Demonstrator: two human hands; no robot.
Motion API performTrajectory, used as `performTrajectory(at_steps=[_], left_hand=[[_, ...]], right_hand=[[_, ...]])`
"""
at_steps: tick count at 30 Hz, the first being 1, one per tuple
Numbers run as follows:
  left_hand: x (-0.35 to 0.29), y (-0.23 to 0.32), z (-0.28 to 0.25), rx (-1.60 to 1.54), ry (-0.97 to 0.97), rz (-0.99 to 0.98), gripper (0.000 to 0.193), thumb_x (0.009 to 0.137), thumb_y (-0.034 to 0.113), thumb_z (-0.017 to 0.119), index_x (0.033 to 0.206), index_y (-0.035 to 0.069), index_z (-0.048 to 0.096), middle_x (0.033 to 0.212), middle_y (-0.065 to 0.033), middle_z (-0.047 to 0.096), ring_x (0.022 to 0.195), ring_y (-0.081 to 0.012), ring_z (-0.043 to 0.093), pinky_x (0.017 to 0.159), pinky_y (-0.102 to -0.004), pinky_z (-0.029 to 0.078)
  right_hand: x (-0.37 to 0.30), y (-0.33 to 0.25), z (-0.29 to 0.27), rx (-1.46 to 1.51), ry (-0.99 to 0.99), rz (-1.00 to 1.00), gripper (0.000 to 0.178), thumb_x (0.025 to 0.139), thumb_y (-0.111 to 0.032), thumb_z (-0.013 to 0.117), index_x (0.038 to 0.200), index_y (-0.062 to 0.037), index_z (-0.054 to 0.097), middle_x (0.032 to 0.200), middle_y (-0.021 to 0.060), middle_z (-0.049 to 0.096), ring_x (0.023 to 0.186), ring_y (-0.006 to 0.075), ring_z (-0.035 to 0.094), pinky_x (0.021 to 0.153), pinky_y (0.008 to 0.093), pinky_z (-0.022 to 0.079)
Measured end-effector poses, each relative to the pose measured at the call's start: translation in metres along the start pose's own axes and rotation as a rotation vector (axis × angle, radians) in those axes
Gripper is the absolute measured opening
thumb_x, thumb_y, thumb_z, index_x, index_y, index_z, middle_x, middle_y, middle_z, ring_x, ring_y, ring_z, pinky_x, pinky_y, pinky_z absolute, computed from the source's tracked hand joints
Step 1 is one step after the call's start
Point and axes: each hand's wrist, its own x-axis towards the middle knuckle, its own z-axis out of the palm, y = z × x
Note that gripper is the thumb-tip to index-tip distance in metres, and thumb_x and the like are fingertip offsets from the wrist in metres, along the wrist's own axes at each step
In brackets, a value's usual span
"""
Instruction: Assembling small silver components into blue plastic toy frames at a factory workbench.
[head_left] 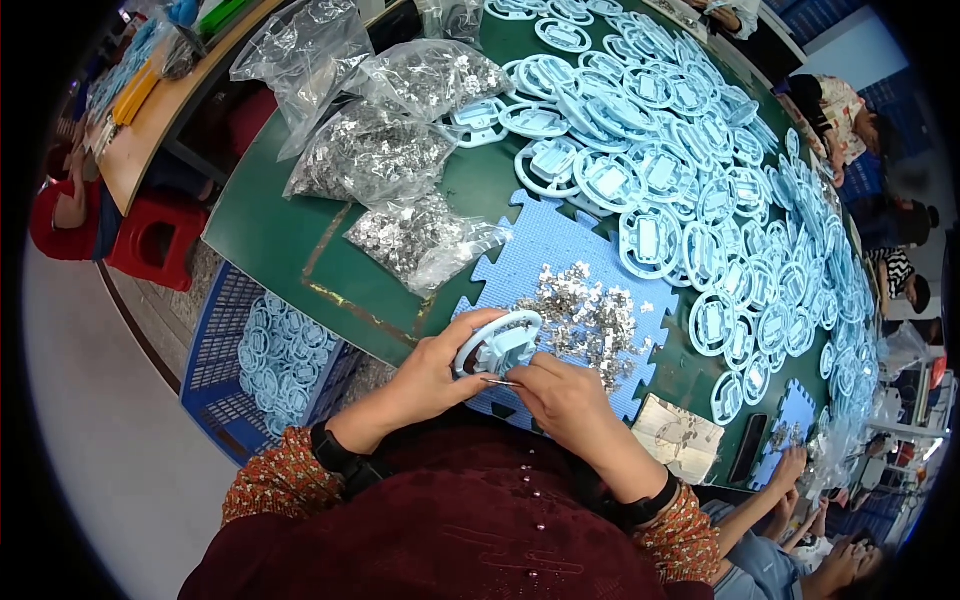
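My left hand (428, 372) is closed round the rim of a light blue oval plastic part (508, 343), tilted on edge over the front of a blue foam mat (500, 275). Against the lower edge of this part, my right hand (572, 402) pinches a small thin metal piece (502, 382); its exact shape is too small to tell. Just beyond both hands, a loose heap of small silvery metal clips (590, 318) lies spread on the mat.
A big pile of similar plastic parts (660, 175) covers the green table (262, 215) at the right and back. Clear bags of metal clips (375, 150) stand at the back left. A blue basket (215, 385) holds more parts. Beside a cardboard piece (678, 436) lies a phone (748, 448); a co-worker's hand (788, 470) is near.
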Motion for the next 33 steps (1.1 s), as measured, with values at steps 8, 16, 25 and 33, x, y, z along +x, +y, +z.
performTrajectory(at_steps=[8, 16, 25, 33], left_hand=[[-0.001, 0.003, -0.002, 0.021, -0.004, -0.016, 0.073, 0.077, 0.003, 0.077, 0.141, 0.009, 0.043, 0.133, -0.0077, 0.053, 0.116, -0.0175, 0.055, 0.094, -0.0309, 0.048], [0.000, -0.003, -0.008, -0.073, 0.009, -0.063, 0.074, 0.077, -0.001, 0.073, 0.142, 0.010, 0.040, 0.135, -0.0095, 0.051, 0.123, -0.0218, 0.053, 0.099, -0.0330, 0.045], [0.000, -0.003, -0.008, -0.101, 0.008, -0.122, 0.074, 0.077, 0.000, 0.074, 0.142, 0.010, 0.040, 0.135, -0.0086, 0.051, 0.123, -0.0207, 0.053, 0.099, -0.0337, 0.045], [0.001, -0.006, -0.008, -0.101, -0.002, -0.084, 0.077, 0.076, 0.002, 0.076, 0.143, 0.010, 0.039, 0.138, -0.0090, 0.047, 0.124, -0.0228, 0.052, 0.100, -0.0348, 0.045]], right_hand=[[0.013, -0.003, 0.007, -0.119, -0.140, -0.015, 0.008, 0.083, -0.005, 0.063, 0.081, -0.0059, 0.055, 0.077, 0.0084, 0.057, 0.066, 0.0275, 0.064, 0.052, 0.0388, 0.051], [-0.006, 0.007, 0.018, 0.035, 0.077, -0.027, 0.025, 0.079, -0.006, 0.073, 0.103, -0.0091, 0.066, 0.077, 0.0055, 0.056, 0.062, 0.0243, 0.061, 0.051, 0.0362, 0.050], [-0.008, 0.002, 0.021, 0.035, 0.089, -0.024, 0.032, 0.078, -0.002, 0.071, 0.110, -0.0080, 0.068, 0.073, 0.0056, 0.053, 0.059, 0.0224, 0.058, 0.048, 0.0358, 0.046], [-0.012, 0.005, 0.020, -0.012, 0.073, -0.032, 0.037, 0.078, -0.002, 0.071, 0.113, -0.0082, 0.066, 0.071, 0.0062, 0.053, 0.056, 0.0226, 0.057, 0.047, 0.0362, 0.045]])
